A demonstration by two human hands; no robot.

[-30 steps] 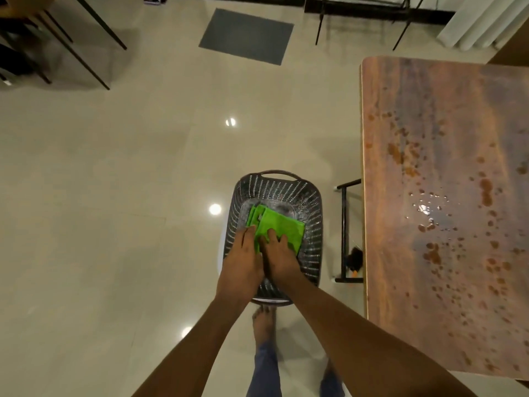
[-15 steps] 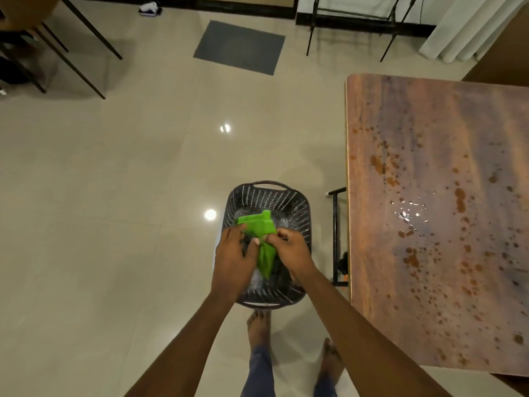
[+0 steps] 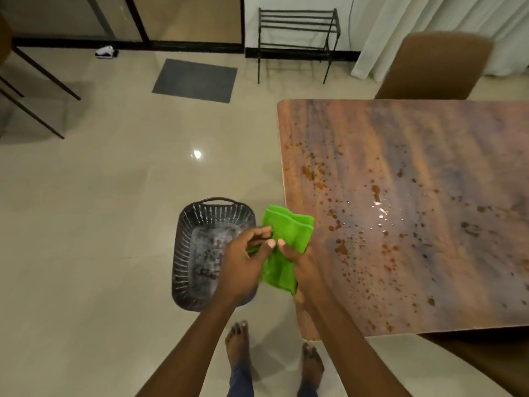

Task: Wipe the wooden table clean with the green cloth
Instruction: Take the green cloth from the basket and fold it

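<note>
I hold the folded green cloth in both hands, in the air beside the left edge of the wooden table. My left hand pinches its left side, thumb on top. My right hand grips the cloth from the right, its fingers partly hidden under the fabric. The table top is spattered with brown stains and shiny wet drops, thickest along its left and near part.
A dark perforated basket stands on the tiled floor, just left of my hands. Brown chairs sit at the table's far side and near right corner. A black metal rack and grey mat lie further back.
Both hands lifted the green cloth out of the basket and carried it right, up to the table's edge. The view tilted up, showing more of the room.
</note>
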